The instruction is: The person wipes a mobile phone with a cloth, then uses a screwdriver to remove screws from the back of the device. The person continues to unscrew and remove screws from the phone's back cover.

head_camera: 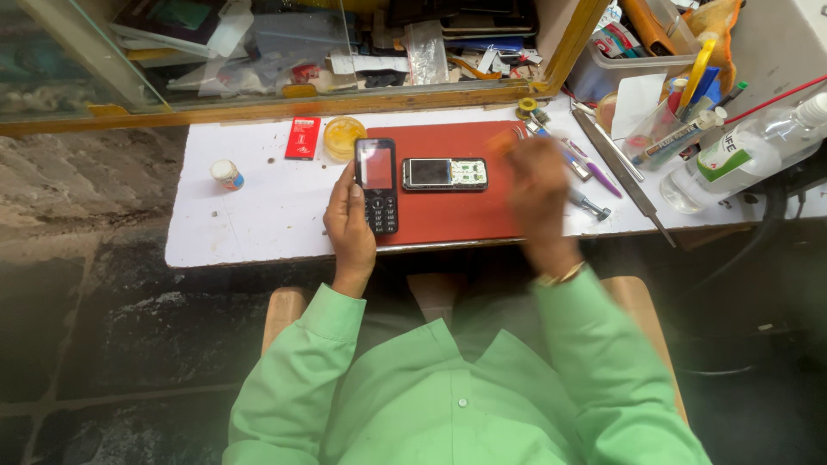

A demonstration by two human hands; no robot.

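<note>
While the head camera looks straight down, the left hand (351,226) is clasped around a black keypad phone (377,185), thumb lying along its left edge and fingers wrapped behind, so the phone stands lengthwise over the near left part of a red mat (465,220). Its screen shows a reddish reflection. Just right of that grip, lying crosswise on the mat and apart from the held phone, is a second phone (444,173) with its front cover off, a dark screen on the left and a pale circuit area on the right.

Further right, the right hand (536,185) is blurred by motion above the mat's right edge; whether its fingers are together or apart cannot be told, nor whether the orange smear at its fingertips is something held. A gold-coloured watch band (560,275) circles its wrist.

Left of the held phone, on the white table (250,220), sit a round yellow dish (343,136), a small red box (302,138) and, well apart, a little round tub (226,175). Beyond the right hand lie pens and tools (590,172) and a clear plastic bottle (741,155). Both sleeves are light green.
</note>
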